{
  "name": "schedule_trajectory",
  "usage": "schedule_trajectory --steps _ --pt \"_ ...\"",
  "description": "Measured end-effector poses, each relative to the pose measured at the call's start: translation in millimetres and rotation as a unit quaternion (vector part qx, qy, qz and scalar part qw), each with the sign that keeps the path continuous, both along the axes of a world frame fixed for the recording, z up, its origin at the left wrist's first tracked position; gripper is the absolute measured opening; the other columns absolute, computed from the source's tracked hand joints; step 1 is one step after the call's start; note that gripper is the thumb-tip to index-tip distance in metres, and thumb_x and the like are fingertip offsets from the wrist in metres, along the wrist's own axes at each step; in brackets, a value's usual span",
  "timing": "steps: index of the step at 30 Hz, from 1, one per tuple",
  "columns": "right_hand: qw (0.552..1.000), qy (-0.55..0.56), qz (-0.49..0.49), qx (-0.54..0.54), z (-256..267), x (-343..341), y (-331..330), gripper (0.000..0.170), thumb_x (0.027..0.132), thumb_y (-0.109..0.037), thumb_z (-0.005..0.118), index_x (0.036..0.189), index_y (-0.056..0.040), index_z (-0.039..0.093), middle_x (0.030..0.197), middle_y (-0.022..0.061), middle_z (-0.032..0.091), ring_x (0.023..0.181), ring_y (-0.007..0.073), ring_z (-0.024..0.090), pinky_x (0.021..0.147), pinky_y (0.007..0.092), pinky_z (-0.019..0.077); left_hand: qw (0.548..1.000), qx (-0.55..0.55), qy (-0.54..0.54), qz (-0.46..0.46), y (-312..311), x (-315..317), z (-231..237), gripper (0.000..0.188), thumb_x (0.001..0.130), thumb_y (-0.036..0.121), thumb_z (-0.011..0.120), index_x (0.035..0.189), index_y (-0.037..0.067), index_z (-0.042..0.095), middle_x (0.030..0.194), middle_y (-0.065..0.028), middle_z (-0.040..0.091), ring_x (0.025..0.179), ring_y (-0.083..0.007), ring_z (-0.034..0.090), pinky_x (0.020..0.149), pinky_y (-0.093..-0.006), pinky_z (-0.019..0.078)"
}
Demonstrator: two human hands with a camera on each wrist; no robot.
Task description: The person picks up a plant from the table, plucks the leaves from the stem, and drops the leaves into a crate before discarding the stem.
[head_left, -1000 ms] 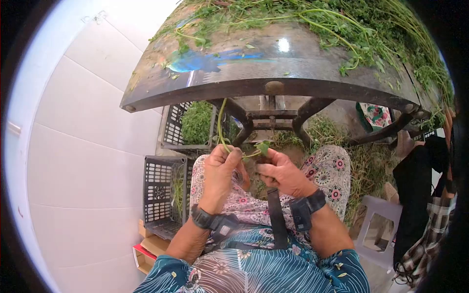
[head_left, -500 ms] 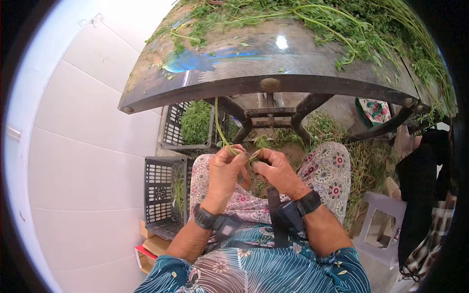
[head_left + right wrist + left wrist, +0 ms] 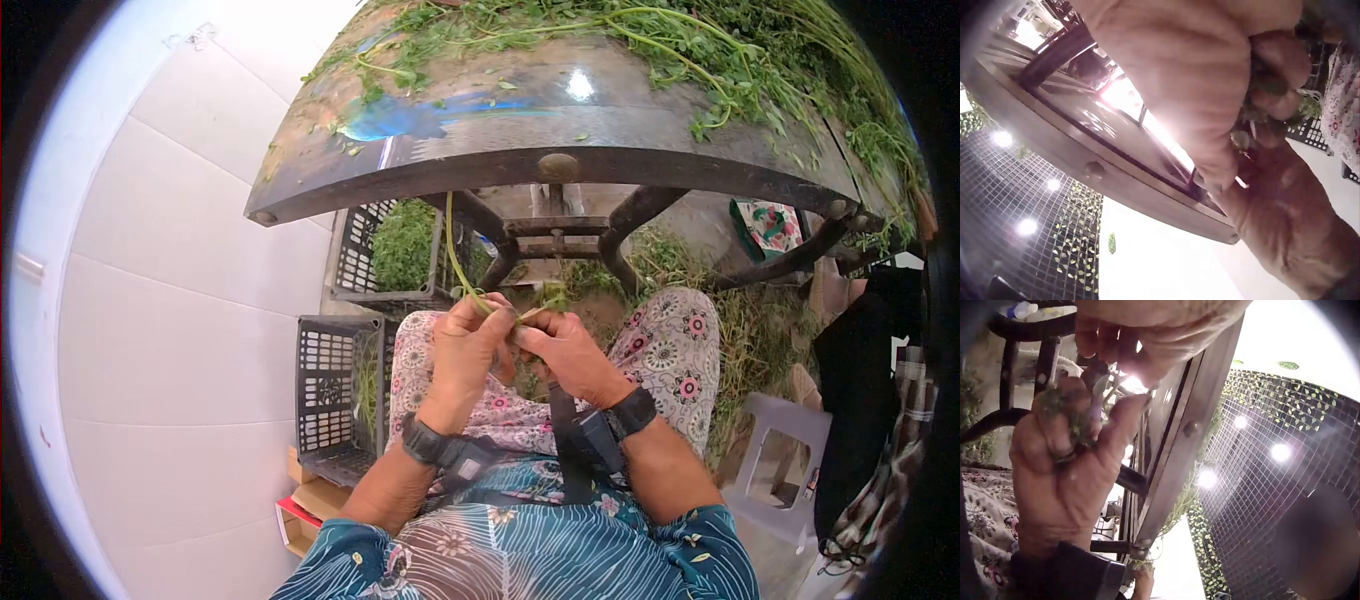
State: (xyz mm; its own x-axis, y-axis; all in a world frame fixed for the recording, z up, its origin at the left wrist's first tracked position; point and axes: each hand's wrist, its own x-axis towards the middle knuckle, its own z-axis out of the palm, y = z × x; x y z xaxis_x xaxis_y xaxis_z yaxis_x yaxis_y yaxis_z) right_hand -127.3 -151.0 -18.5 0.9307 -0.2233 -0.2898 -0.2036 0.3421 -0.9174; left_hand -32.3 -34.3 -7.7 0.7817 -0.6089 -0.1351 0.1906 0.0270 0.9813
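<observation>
My left hand [image 3: 464,352] and right hand [image 3: 568,352] meet over the lap, fingertips close together. A long green plant stem [image 3: 452,240] is pinched between the left thumb and fingers, its free length rising toward the table edge. The thumb and fingers of the right hand grip the leafy part, and a few leaves [image 3: 552,296] show beyond them. In the left wrist view, green leaves [image 3: 1072,422] lie bunched within the curled fingers of the right hand. The pinched spot itself is mostly covered by fingers.
A wooden table [image 3: 480,140] piled with leafy stems [image 3: 740,60] stands ahead. A black crate [image 3: 340,270] with greens is at its left, another crate [image 3: 325,400] nearer. Plant scraps [image 3: 755,350] lie on the floor, a stool [image 3: 735,490] at right, a person's dark trouser leg [image 3: 860,380] beside it.
My right hand has come leftward until its fingertips meet those of the left hand. The leafy part of the stem is now gathered into the right fingers.
</observation>
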Motion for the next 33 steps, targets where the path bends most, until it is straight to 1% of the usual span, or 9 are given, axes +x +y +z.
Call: schedule_trajectory --steps 4,7,10,13,16,19,22,25,33 --pt "0.995 -0.013 -0.094 0.002 -14.5 3.3 -8.3 0.028 0.084 -0.023 0.057 0.098 0.0005 0.061 0.08 -0.0007 0.059 0.065 0.0058 0.05 0.056 0.0227 0.043 1.0 -0.024 -0.013 0.001 1.2 1.6 -0.8 0.008 0.084 0.008 0.06 0.087 0.001 0.056 0.075 -0.0001 0.056 0.049 -0.0073 0.052 0.043 -0.0196 0.0397" --pt "0.988 -0.001 -0.118 0.102 -15.1 1.6 -18.8 0.023 0.084 -0.02 0.057 0.096 -0.001 0.062 0.079 -0.0019 0.06 0.066 0.006 0.052 0.057 0.0229 0.0436 1.0 -0.031 -0.001 0.004 3.3 3.4 0.6 0.01 0.084 0.009 0.06 0.088 0.001 0.057 0.073 -0.0005 0.056 0.048 -0.0069 0.051 0.042 -0.0194 0.0397" --pt "0.998 -0.036 -0.03 0.032 5.8 -1.1 -10.7 0.022 0.083 -0.02 0.058 0.094 -0.001 0.063 0.076 -0.001 0.06 0.065 0.007 0.053 0.055 0.0231 0.0443 1.0 -0.016 0.016 0.011 2.9 3.5 -0.4 0.01 0.084 0.009 0.06 0.088 0.001 0.057 0.071 -0.0008 0.056 0.046 -0.0069 0.051 0.041 -0.0195 0.0394" --pt "0.997 -0.036 -0.028 -0.059 -10.7 2.9 1.4 0.023 0.082 -0.02 0.058 0.093 0.0002 0.063 0.074 0.0002 0.06 0.063 0.0075 0.053 0.055 0.0232 0.0439 1.0 0.003 0.009 0.005 0.6 0.8 -0.4 0.01 0.084 0.009 0.059 0.089 0.001 0.057 0.07 -0.0006 0.055 0.046 -0.0068 0.051 0.039 -0.0198 0.0391" --pt "0.993 -0.044 -0.041 -0.105 -18.8 5.9 1.9 0.024 0.081 -0.02 0.059 0.092 0.0016 0.062 0.072 0.0011 0.059 0.061 0.0074 0.052 0.054 0.0236 0.0437 1.0 0.005 0.008 -0.002 -0.6 -0.9 -1.6 0.01 0.085 0.01 0.059 0.089 0.001 0.057 0.069 -0.0005 0.055 0.044 -0.0066 0.05 0.039 -0.0199 0.039" --pt "0.989 -0.025 -0.133 -0.064 -15.8 5.8 -1.5 0.024 0.08 -0.019 0.06 0.09 0.0029 0.062 0.071 0.0015 0.059 0.06 0.0067 0.053 0.053 0.0245 0.0442 1.0 -0.006 0.015 -0.002 -0.2 -1.7 -0.2 0.01 0.084 0.009 0.059 0.089 0.001 0.057 0.07 -0.0007 0.056 0.044 -0.0063 0.049 0.039 -0.0197 0.0393" --pt "0.997 -0.031 -0.071 0.022 0.7 0.4 -9.3 0.025 0.079 -0.02 0.06 0.088 0.0032 0.061 0.071 0.0017 0.058 0.06 0.0061 0.054 0.052 0.024 0.0445 1.0 -0.022 0.014 0.013 -0.5 -0.1 -4.1 0.01 0.084 0.009 0.059 0.089 0.001 0.057 0.07 -0.001 0.057 0.045 -0.0066 0.049 0.04 -0.0194 0.0393" --pt "0.997 -0.051 -0.034 -0.053 -7.4 1.4 -2.2 0.026 0.079 -0.02 0.06 0.088 0.0038 0.061 0.071 0.0023 0.059 0.06 0.0059 0.053 0.052 0.023 0.0439 1.0 -0.02 0.008 0.023 -0.4 1.8 -8.2 0.01 0.084 0.009 0.06 0.09 0.001 0.058 0.07 -0.001 0.057 0.046 -0.0069 0.05 0.04 -0.0193 0.0392" --pt "0.984 -0.054 -0.104 -0.136 -20.9 8.3 3.3 0.024 0.079 -0.021 0.059 0.088 0.0021 0.062 0.072 0.0016 0.06 0.063 0.0056 0.053 0.054 0.022 0.0437 0.999 0.009 0.047 -0.014 0.1 -0.6 -4.5 0.011 0.084 0.01 0.06 0.09 0.001 0.057 0.068 -0.0003 0.056 0.046 -0.0071 0.05 0.042 -0.0198 0.0395"
